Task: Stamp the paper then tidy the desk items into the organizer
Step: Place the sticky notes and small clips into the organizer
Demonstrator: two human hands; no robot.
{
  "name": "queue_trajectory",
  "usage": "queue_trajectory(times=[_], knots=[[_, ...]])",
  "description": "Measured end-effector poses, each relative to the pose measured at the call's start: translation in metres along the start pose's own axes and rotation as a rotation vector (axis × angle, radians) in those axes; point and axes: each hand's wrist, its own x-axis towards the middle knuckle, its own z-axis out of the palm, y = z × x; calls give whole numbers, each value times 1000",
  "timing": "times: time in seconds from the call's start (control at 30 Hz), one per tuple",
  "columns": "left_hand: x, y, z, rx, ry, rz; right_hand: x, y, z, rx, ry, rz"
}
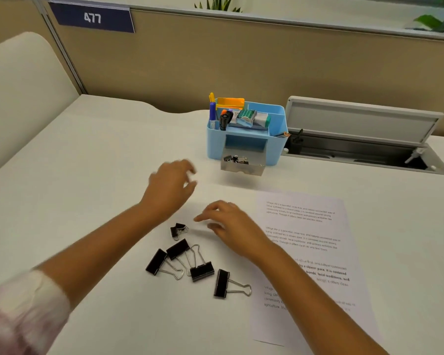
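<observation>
While both hands hovered over the white desk (100,155), neither held anything: the left hand (168,190) was blurred, its fingers loosely spread, and the right hand (231,226) was half curled with fingertips just beside a small clip (178,230). Four large clips (190,266) lay nearer, the paper (315,252) to their right partly under the right forearm. Behind, the blue organizer (244,131) stood with its drawer (242,166) pulled out and clips inside, against a tan partition (241,60). No stamp mark could be made out.
</observation>
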Motion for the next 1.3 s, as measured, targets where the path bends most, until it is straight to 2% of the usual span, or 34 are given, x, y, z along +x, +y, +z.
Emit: queue_trajectory(times=[0.1,0.17,0.23,0.37,0.53,0.7,0.83,0.97,1.13,1.3], knots=[[-37,-25,11,47,-160,-274,11,-6,16,-66,-88,-12],[-57,-36,20,50,-273,-340,17,-9,21,-120,-105,-14],[-73,-42,27,-71,-295,-323,21,-11,24,-176,-127,-30],[-87,-46,35,-90,-228,-216,18,-8,26,-251,-102,-43],[-87,-51,40,-81,-164,-208,5,5,18,-260,-1,78],[-85,-55,42,-110,-115,-203,-4,13,2,-214,34,226],[-76,-49,41,-147,-85,-173,-11,11,3,-119,52,224],[-50,-27,35,-115,-53,-77,-18,11,16,-208,62,184],[6,23,28,-51,16,95,-24,12,26,-146,176,189],[65,67,21,-149,76,-19,-28,12,33,-141,228,198]])
